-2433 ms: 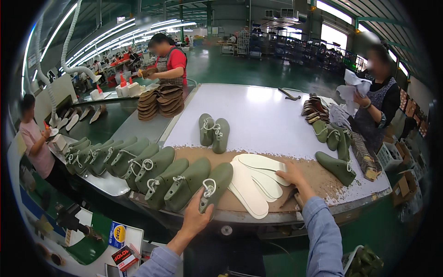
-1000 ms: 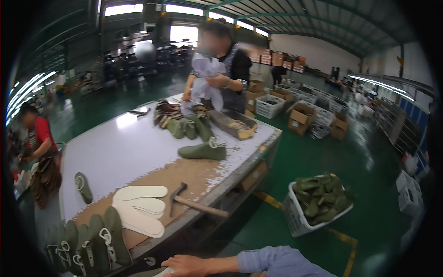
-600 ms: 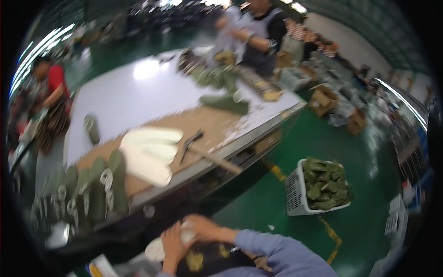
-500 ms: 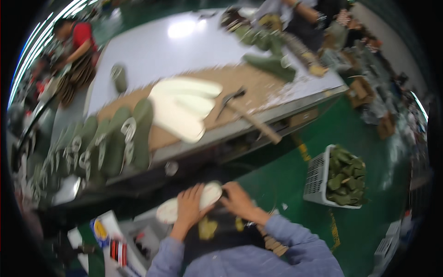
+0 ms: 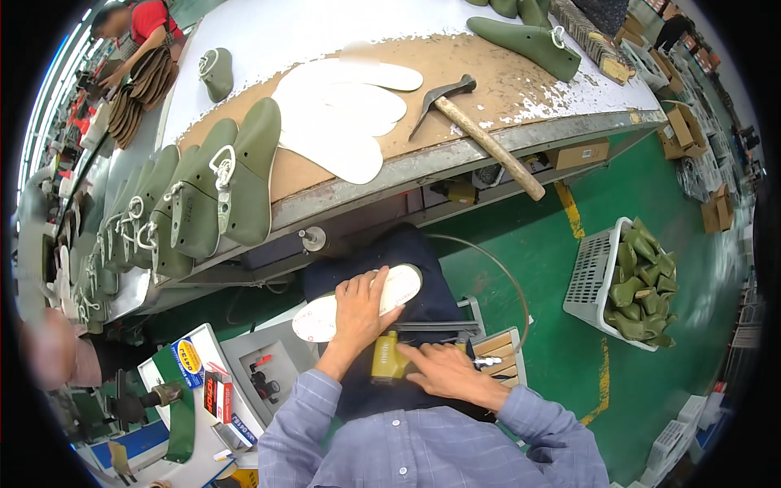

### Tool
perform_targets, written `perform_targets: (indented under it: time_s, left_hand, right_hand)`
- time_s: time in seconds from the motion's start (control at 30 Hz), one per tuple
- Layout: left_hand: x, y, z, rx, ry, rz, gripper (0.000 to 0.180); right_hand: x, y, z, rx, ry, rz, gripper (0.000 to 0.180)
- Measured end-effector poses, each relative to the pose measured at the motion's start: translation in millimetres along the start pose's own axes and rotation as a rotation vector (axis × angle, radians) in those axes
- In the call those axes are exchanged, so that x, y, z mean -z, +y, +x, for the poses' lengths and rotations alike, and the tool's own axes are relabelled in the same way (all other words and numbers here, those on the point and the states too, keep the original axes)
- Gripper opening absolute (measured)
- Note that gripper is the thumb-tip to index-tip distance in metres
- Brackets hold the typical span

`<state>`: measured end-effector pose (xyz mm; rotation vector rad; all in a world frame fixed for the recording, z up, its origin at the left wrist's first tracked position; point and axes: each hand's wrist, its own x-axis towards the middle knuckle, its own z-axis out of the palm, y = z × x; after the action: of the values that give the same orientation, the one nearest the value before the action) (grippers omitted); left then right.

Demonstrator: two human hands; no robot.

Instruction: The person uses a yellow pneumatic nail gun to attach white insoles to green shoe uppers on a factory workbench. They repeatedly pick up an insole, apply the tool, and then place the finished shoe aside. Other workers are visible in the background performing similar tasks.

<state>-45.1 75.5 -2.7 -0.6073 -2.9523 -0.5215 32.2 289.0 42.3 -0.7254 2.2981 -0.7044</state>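
Pressing the left hand (image 5: 360, 305) flat on a white insole (image 5: 358, 302) over the lap, right hand (image 5: 443, 370) fingers curling round a yellow tool (image 5: 386, 359); better keeping the insole steady

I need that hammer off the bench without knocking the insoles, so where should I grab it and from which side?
Probably best taken by the free end of the wooden handle of the hammer, coming from the near bench edge. That end sticks out past the edge with open air around it, while the dark head lies up on the brown board close to the white insoles. A wrap around the shaft should fit.
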Motion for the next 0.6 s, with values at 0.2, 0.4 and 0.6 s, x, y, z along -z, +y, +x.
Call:
perform_targets:
  time_s: [0.2,0.4,0.6]
  left_hand:
    - [0,-2,-3,0.018,-0.004,0.013,0.09]
    - [-1,0,2,0.016,-0.015,-0.015,0.089]
    - [-7,-3,-1,-0.009,0.033,0.008,0.09]
  right_hand:
    - [35,15,-49,-0.181,0.186,0.598,0.097]
    - [33,19,-23,-0.035,0.43,0.61,0.101]
    - [33,17,2,-0.1,0.377,0.552,0.085]
